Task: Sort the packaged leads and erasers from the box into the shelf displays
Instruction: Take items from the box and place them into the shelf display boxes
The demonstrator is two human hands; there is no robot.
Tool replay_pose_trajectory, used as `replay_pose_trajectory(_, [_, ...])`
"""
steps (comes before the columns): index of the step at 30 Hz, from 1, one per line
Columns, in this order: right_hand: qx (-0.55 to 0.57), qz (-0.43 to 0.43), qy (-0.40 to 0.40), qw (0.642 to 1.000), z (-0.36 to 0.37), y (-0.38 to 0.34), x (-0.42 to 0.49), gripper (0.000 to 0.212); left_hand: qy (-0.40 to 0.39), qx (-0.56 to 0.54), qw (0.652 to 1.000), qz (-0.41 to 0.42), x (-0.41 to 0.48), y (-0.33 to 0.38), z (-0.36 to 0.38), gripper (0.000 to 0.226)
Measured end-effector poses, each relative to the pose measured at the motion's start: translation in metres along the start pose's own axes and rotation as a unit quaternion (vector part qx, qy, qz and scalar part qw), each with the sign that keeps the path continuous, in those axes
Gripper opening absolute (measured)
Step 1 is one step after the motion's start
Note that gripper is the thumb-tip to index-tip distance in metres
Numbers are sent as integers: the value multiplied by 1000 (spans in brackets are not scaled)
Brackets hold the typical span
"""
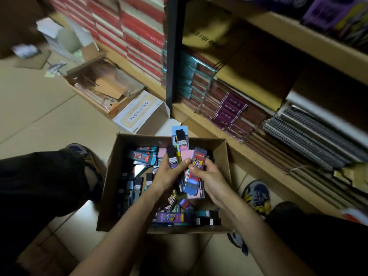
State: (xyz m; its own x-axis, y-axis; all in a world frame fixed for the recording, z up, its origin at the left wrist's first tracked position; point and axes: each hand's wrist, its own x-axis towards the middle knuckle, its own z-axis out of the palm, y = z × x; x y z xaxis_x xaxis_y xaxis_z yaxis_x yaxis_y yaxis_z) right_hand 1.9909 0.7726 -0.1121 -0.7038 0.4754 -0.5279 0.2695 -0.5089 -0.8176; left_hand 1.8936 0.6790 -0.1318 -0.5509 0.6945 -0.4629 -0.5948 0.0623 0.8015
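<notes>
An open cardboard box [114,176] stands on the floor between my legs, filled with several packaged leads and erasers [147,156]. Above the box, my left hand [169,174] grips a fanned bunch of lead packs [180,142], black, purple, blue and pink. My right hand [209,178] holds a pack with a red and blue picture card [196,172] against that bunch. A purple pack [170,217] lies near the box's front wall. The shelf [249,154] runs along the right.
The lower shelf holds stacked notebooks [229,110] and spiral-bound pads [310,136]. Behind the box stand a white carton [139,114] and an open carton of card scraps [99,84]. Red-spined books [139,32] are stacked at the back. My shoes [256,194] flank the box.
</notes>
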Motion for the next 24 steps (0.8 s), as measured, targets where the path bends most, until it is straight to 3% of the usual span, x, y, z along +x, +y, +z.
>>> replay_pose_trajectory(5, [-48, -55, -6, 997, -5, -50, -20, 21, -5, 4, 998, 55, -14, 34, 26, 45])
replay_pose_trajectory(10, [-105, -155, 65, 980, -12, -112, -43, 7, -2, 44, 990, 134, -28, 81, 50, 16])
replay_pose_trajectory(14, [-118, -207, 63, 969, -18, -163, -65, 17, -31, 81, 982, 170, -40, 125, 65, 36])
replay_pose_trajectory(18, [-169, -200, 50, 964, -22, -209, -81, 7, -37, 97, 968, 226, -49, 169, 79, 31])
replay_pose_trajectory(20, [-200, -198, 47, 958, -22, -230, -90, 12, -43, 109, 961, 250, -54, 190, 87, 31])
replay_pose_trajectory(24, [-296, -272, 53, 914, -23, -261, -108, 12, -53, 118, 950, 283, -61, 231, 100, 32])
